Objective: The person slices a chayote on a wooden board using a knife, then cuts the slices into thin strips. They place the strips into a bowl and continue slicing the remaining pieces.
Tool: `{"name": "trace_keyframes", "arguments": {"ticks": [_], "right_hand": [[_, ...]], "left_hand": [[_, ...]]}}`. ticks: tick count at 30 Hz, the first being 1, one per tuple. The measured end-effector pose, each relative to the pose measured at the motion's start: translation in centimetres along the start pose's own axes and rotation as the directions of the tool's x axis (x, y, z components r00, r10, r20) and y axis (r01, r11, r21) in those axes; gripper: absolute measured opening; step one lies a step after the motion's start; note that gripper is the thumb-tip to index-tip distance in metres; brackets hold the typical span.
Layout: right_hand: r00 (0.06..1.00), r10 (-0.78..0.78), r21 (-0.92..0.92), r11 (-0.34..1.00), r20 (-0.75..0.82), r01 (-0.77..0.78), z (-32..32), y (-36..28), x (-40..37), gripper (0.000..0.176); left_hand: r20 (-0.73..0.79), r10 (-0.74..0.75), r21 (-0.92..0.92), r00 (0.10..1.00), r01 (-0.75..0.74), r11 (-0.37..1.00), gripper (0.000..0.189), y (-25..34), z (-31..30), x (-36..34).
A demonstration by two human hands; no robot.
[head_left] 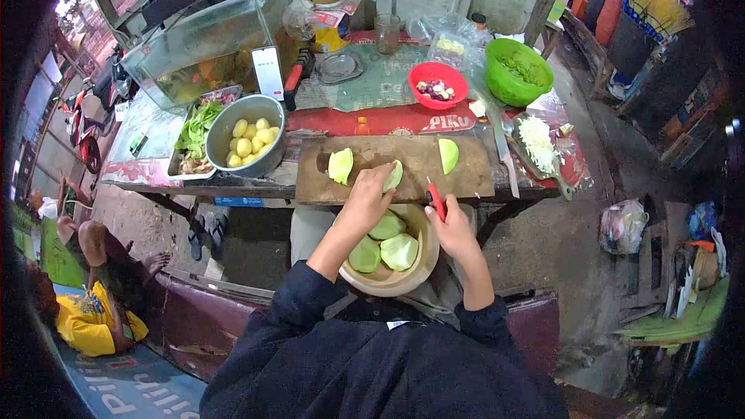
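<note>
My left hand (369,197) is closed around a pale green piece of vegetable (393,177), which looks like chayote, on the wooden cutting board (372,151). The fingers partly hide it. In my right hand (453,226) is a small red-handled knife (436,200), its short tip pointing up at the board's near edge. A cut piece (340,165) lies on the board's left part and a green wedge (448,156) on its right. Below the board, a round tan bowl (427,260) rests at my lap, holding several larger pale green pieces (399,252).
Left on the table stand a metal pot (221,126) of peeled potatoes, a tray of greens (203,126) and a phone (268,74). Rightward are a red bowl (419,74), a green bowl (535,95), a large knife (507,159) and shredded white vegetable (537,143). A person (89,318) sits at left.
</note>
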State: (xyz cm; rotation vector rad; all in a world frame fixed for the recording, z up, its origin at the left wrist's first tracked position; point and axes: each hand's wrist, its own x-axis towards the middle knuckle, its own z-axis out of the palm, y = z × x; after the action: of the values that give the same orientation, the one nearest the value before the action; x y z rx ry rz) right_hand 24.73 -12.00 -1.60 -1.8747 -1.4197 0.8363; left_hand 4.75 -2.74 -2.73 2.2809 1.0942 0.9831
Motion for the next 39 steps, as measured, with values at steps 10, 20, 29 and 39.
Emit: {"name": "trace_keyframes", "arguments": {"ticks": [10, 20, 29, 39], "right_hand": [[0.985, -0.171, -0.018, 0.985, 0.001, 0.171, 3.3, -1.2, -2.3, 0.042], [0.995, -0.086, -0.189, 0.978, 0.050, 0.094, 2.5, -3.4, -2.8, 0.043], [0.964, -0.264, -0.082, 0.962, -0.021, 0.262, 3.6, -1.5, -2.6, 0.049], [0.982, -0.177, -0.217, 0.958, 0.067, 0.187, 1.8, -3.6, -2.6, 0.054]], "left_hand": [[-0.088, -0.112, -0.020, 0.990, 0.110, 0.994, 0.042, -0.3, 0.6, -1.0], [-0.116, -0.161, 0.029, 0.980, 0.165, 0.986, 0.032, 0.7, 0.6, -1.5], [-0.150, -0.151, -0.054, 0.977, 0.144, 0.988, 0.024, 0.0, 1.2, -0.8], [-0.193, -0.222, -0.118, 0.956, 0.203, 0.972, 0.018, 0.5, 1.0, 0.6]]}}
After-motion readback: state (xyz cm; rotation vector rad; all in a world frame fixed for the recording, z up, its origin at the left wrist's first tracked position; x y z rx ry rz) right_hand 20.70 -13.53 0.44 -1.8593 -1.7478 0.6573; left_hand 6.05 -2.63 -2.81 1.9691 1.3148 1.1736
